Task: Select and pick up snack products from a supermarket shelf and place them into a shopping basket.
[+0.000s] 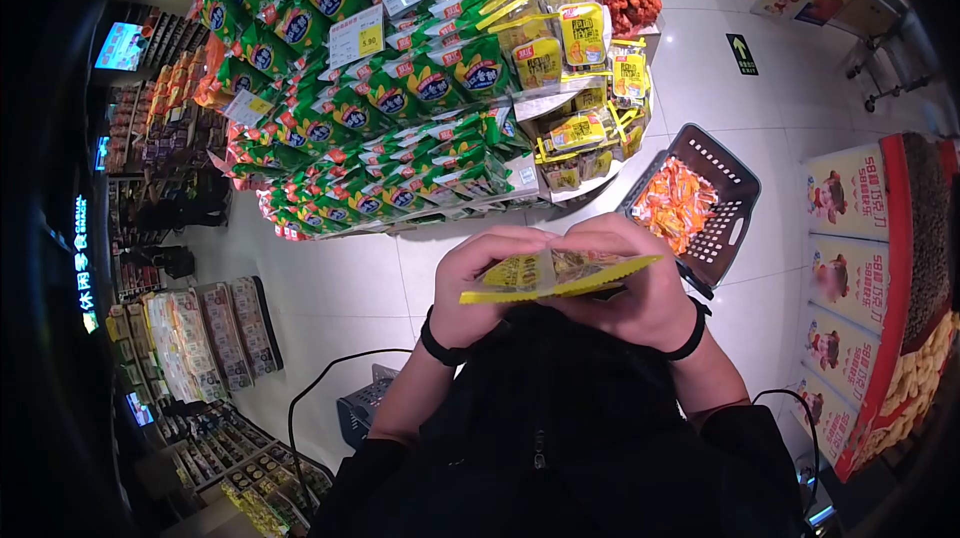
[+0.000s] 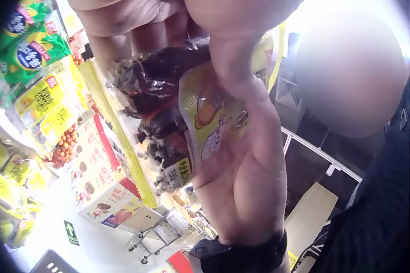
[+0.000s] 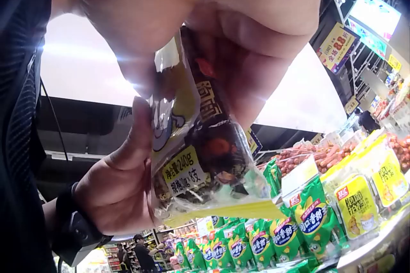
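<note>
Both hands hold one yellow-edged clear snack bag [image 1: 556, 276] in front of the chest. The left hand [image 1: 480, 273] grips its left end and the right hand [image 1: 640, 283] its right end, fingers curled round it. Dark pieces of food show through the plastic of the bag [image 2: 160, 119] in the left wrist view, beside a yellow cartoon label. Printed text, including "240g", is visible on the bag [image 3: 205, 132] in the right wrist view. Black bands circle both wrists.
A tiered display of green packets [image 1: 400, 98] and yellow packets [image 1: 583, 33] stands ahead. A dark basket [image 1: 735, 193] holding orange-wrapped items is on the floor at the right, near stacked cartons [image 1: 845, 193]. Another basket [image 1: 362, 408] sits at the lower left.
</note>
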Available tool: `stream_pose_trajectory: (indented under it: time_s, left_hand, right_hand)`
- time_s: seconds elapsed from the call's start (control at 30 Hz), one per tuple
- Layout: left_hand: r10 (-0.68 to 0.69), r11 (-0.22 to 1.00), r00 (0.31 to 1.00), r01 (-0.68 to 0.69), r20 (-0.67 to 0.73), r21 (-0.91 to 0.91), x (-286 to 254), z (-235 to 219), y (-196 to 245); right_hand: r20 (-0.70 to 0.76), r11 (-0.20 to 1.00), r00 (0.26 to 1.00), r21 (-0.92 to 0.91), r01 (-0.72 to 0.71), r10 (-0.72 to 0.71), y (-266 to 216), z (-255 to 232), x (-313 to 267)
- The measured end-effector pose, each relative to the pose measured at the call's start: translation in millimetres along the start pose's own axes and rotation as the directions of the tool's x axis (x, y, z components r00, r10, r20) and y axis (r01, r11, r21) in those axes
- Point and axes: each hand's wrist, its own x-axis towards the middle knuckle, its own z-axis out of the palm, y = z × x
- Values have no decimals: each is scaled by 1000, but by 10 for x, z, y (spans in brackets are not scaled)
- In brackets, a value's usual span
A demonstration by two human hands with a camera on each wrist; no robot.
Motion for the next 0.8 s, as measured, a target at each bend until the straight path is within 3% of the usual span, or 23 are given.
stream_pose_trajectory:
  time_s: [0.07, 0.17, 0.27, 0.37, 0.43, 0.57, 0.67, 0.73, 0.8]
  left_hand:
    - [26, 1000, 1000, -27, 15, 15, 8, -18, -11]
    - [19, 1000, 999, -19, 30, -11, 11, -2, 27]
    - [18, 1000, 999, -18, 38, 6, 13, -21, 14]
    - [29, 1000, 999, -29, 21, 3, 38, -8, -6]
    - [52, 997, 998, -53, 26, 49, 59, -21, 4]
    - [-26, 999, 998, 23, 52, 49, 83, -91, 35]
    - [-59, 995, 996, 52, 69, 91, 95, -141, 35]
    - [-94, 988, 992, 82, 82, 134, 67, -178, -15]
    - [-288, 957, 958, 287, -9, -36, 58, -98, 7]
  right_hand:
    - [52, 986, 994, 134, -98, 92, -17, -17, -27]
    - [109, 995, 993, 72, -64, 56, 7, -26, -56]
    - [51, 996, 999, 81, -22, 18, 25, -6, -38]
    - [32, 990, 996, 112, -91, 88, 89, 32, -81]
    - [29, 998, 999, 38, -45, 44, 81, 32, -45]
    - [16, 993, 996, 79, -93, 92, 88, 60, 0]
    - [-4, 1000, 999, 1, -31, 31, 111, 80, 48]
    - [29, 997, 997, -2, -77, 77, 135, 78, 78]
    - [57, 990, 991, -79, -113, 118, 173, 8, 92]
